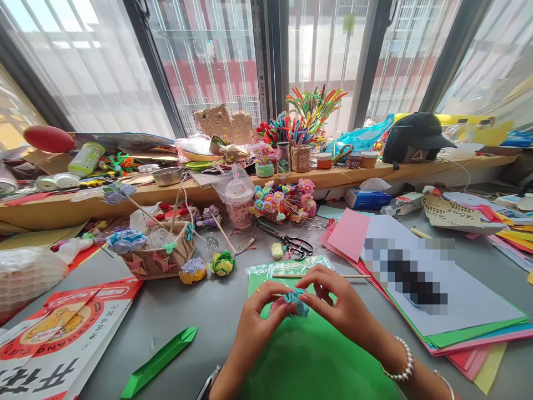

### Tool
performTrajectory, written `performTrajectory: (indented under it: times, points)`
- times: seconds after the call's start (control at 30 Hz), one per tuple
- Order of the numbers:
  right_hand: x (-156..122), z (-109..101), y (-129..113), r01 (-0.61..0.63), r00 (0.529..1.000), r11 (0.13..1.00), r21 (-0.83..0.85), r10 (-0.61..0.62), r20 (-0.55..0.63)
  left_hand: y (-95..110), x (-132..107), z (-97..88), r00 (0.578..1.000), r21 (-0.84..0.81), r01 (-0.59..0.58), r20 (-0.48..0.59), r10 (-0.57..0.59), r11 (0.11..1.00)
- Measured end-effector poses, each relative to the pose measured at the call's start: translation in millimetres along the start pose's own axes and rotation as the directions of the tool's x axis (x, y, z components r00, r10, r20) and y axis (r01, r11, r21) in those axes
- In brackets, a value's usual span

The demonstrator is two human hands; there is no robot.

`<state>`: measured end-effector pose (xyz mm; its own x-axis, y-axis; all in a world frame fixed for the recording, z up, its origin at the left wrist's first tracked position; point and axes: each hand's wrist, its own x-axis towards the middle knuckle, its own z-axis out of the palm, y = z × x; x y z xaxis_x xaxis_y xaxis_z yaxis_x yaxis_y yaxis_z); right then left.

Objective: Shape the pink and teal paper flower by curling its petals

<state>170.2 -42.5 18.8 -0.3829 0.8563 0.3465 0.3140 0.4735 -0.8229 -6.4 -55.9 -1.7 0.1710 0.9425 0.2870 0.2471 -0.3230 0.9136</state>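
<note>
A small blue folded-paper flower is held between both hands, above a green sheet on the grey table. My left hand pinches its left side with thumb and index finger. My right hand grips the other side, its fingertips at the top and right of the folds. Part of the flower is hidden behind the fingers. Just beyond the hands a thin wooden stick lies across the green packet. To the left rests a folded green paper strip.
Black-handled scissors lie beyond the hands, near a yellow-green folded flower and a decorated box. Stacked coloured paper covers the right side. A lidded cup stands by the cluttered window ledge. A printed bag lies left.
</note>
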Motion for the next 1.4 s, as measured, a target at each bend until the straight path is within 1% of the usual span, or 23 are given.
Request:
performTrajectory:
  times: [0.07,0.2,0.27,0.37,0.4,0.57,0.83,1.0,1.1,1.2,1.27,1.4]
  points:
    - [0,0,0,0.025,0.999,1.0,-0.014,-0.024,0.021,0,0,-1.6,0.998,-0.072,0.064,0.006,-0.064,0.995]
    - [-1,1,0,0.027,0.999,0.999,-0.034,-0.026,0.034,6,-1,-1.6,0.991,-0.097,0.132,0.016,-0.131,0.987]
    - [-1,2,0,0.023,0.999,0.998,-0.062,-0.022,0.026,9,-1,0.6,0.987,-0.124,0.161,-0.006,-0.163,0.979]
    - [0,2,0,0.016,1.0,0.996,-0.091,-0.014,0.024,12,-2,4.8,0.977,-0.157,0.192,-0.067,-0.204,0.969]
    - [0,2,-1,0.015,1.0,0.996,-0.092,-0.013,0.027,12,-3,6.0,0.975,-0.17,0.197,-0.07,-0.211,0.965]
    - [0,4,-1,-0.006,1.0,0.996,-0.091,0.008,0.026,10,-3,8.2,0.97,-0.278,0.227,-0.022,-0.242,0.933]
    - [-1,5,2,-0.015,1.0,0.995,-0.094,0.017,0.019,8,0,4.7,0.974,-0.238,0.227,0.065,-0.218,0.944]
    - [0,4,2,-0.019,1.0,0.996,-0.093,0.021,0.015,7,0,5.3,0.972,-0.264,0.234,0.071,-0.223,0.936]
    - [0,4,1,-0.021,0.999,0.995,-0.094,0.024,0.034,6,-1,5.5,0.969,-0.272,0.248,0.081,-0.235,0.93]
    - [1,4,2,-0.031,0.998,0.994,-0.101,0.037,0.058,3,0,5.2,0.964,-0.223,0.264,0.101,-0.247,0.939]
    - [1,4,3,-0.049,0.995,0.993,-0.108,0.057,0.076,3,1,5.4,0.959,-0.197,0.275,0.117,-0.256,0.941]
    - [2,3,4,-0.086,0.988,0.988,-0.128,0.101,0.119,3,1,6.9,0.946,-0.205,0.309,0.168,-0.278,0.928]
